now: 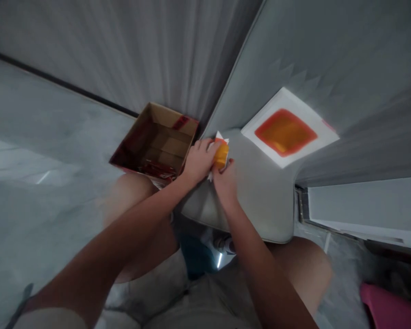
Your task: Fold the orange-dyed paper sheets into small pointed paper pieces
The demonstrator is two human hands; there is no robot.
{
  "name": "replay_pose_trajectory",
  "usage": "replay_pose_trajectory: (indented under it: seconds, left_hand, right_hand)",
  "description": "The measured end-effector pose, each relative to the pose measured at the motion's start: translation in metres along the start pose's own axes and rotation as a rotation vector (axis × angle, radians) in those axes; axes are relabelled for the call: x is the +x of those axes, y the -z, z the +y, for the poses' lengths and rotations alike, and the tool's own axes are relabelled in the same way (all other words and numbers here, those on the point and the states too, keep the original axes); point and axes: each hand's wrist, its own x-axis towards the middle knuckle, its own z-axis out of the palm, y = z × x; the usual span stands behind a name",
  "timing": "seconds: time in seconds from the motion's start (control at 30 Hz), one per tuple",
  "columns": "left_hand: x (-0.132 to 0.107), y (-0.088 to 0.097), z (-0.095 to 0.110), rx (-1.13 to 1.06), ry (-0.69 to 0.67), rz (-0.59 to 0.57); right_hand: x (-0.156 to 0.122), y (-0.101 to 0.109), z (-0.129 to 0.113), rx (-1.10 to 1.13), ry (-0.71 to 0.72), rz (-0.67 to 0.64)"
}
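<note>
Both my hands meet over a small folded piece of orange and white paper (222, 153) at the near left corner of a grey cushioned seat (260, 192). My left hand (199, 160) has its fingers curled over the paper's left side. From below, my right hand (225, 182) pinches the paper. A flat sheet, white with an orange square (286, 131), lies on the grey seat to the right of my hands.
An open cardboard box (157, 139) with red scraps in it stands on the floor left of the seat. Grey curtain hangs behind. My bare knees are below. A pink object (390, 308) is at the bottom right.
</note>
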Motion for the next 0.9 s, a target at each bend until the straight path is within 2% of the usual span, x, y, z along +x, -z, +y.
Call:
replay_pose_trajectory:
  seconds: [0.1,0.2,0.3,0.4,0.63,0.9]
  left_hand:
    - [0.006,-0.004,-0.009,0.019,-0.261,-0.074]
    - [0.015,-0.010,-0.028,-0.009,-0.422,-0.183]
    - [0.020,-0.016,-0.046,-0.052,-0.490,-0.259]
    - [0.021,-0.017,-0.055,-0.091,-0.527,-0.283]
    - [0.020,-0.011,-0.052,-0.006,-0.516,-0.329]
    - [0.024,-0.013,-0.054,0.037,-0.532,-0.346]
  right_hand:
    - [-0.001,0.005,0.002,-0.245,0.241,0.003]
    - [0.000,0.005,0.012,-0.375,0.433,-0.140]
    - [0.000,0.004,0.024,-0.421,0.435,-0.231]
    - [-0.001,0.005,0.028,-0.446,0.435,-0.282]
    - [-0.004,0.009,0.024,-0.496,0.428,-0.340]
    - [0.000,-0.005,0.035,-0.482,0.434,-0.299]
